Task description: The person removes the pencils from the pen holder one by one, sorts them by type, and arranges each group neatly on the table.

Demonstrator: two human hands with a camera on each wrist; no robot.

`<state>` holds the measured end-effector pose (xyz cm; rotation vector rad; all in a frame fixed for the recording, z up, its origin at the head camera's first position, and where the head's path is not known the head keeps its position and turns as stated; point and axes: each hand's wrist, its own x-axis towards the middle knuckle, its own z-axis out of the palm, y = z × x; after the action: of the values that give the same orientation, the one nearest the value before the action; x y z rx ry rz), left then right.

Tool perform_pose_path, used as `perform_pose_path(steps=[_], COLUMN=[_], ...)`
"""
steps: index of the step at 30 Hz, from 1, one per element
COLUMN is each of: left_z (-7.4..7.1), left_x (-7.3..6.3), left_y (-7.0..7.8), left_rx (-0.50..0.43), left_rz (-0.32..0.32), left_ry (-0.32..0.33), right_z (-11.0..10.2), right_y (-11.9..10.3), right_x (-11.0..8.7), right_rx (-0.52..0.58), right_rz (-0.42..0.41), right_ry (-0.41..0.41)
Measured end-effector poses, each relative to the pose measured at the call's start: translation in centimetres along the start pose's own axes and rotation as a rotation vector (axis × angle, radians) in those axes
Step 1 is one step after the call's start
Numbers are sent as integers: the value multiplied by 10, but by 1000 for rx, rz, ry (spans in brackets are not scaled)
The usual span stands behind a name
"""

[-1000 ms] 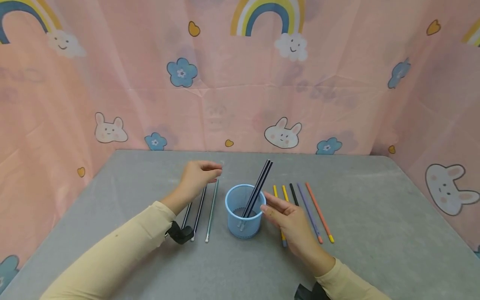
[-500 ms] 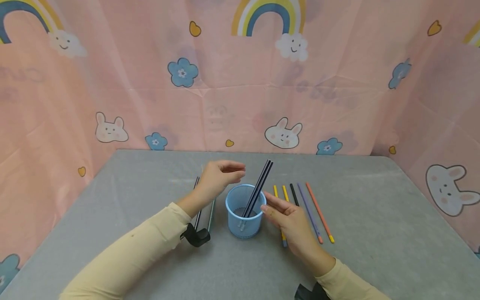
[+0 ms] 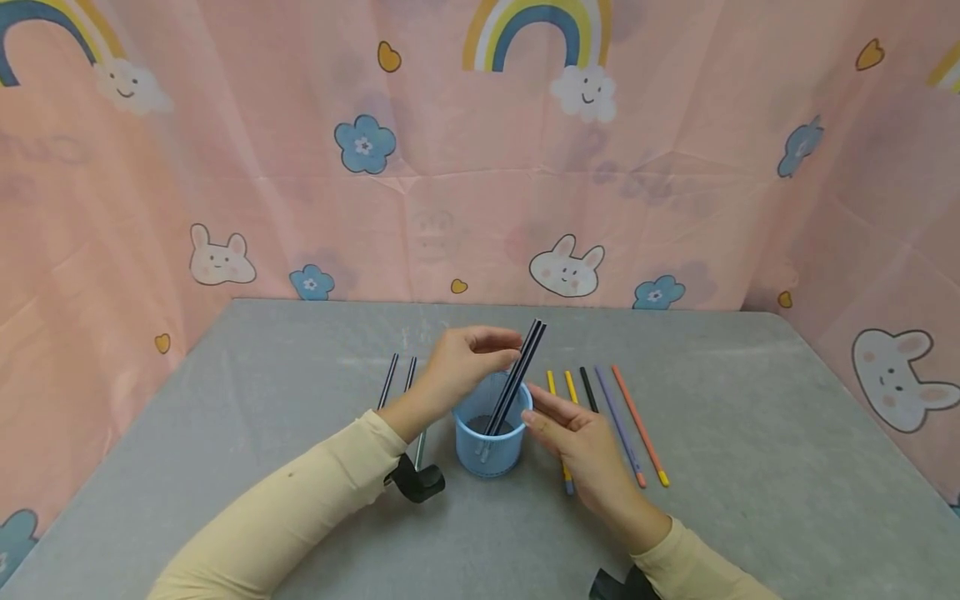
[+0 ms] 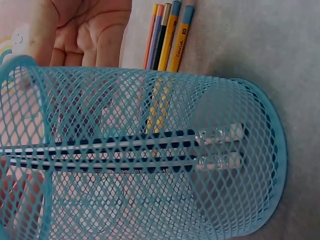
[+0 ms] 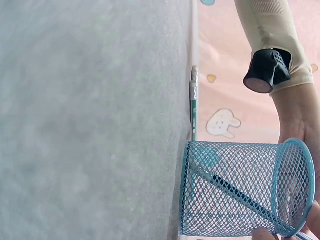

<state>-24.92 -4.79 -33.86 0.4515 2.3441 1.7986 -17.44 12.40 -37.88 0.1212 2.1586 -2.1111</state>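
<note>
A light-blue mesh pencil cup [image 3: 487, 460] stands upright on the table. Two dark striped pencils [image 3: 522, 364] lean in it toward the right, their eraser ends down, as the left wrist view shows through the mesh. My right hand [image 3: 588, 450] holds the cup at its right side, thumb in front near the rim and fingers behind. Over the cup's far left rim is my left hand [image 3: 467, 360], thumb and fingers apart, fingertips right beside the upper part of the leaning pencils. The left forearm partly covers a green pencil [image 3: 420, 450] on the table.
Two more dark striped pencils [image 3: 388, 381] lie left of the cup, partly behind the left wrist. On the right, coloured pencils lie in a row: two yellow, a black, a purple [image 3: 618, 425] and an orange one [image 3: 640, 425]. A pink printed cloth [image 3: 450, 208] hangs behind the grey table [image 3: 750, 433].
My left hand has moved right from above the green pencil to the leaning pencils, uncovering the dark pencils on the left. The right hand and the cup have stayed in place.
</note>
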Motion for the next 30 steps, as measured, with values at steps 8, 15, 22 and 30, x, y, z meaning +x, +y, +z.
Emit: perform_pose_path(steps=[8,15,22,30], left_z=[3,8,9,5], left_x=[2,4,3,1], left_y=[2,2,4,4], left_rx=[27,67,83,32], left_rz=[18,4,11,46], left_ry=[-6,15,29,50], right_z=[-1,0,0,0], right_y=[0,0,1,1], right_x=[0,0,0,-1], right_rx=[-15,-2,11,8], right_rz=[4,3,-5,-24], right_ry=[2,-3,-12,-15])
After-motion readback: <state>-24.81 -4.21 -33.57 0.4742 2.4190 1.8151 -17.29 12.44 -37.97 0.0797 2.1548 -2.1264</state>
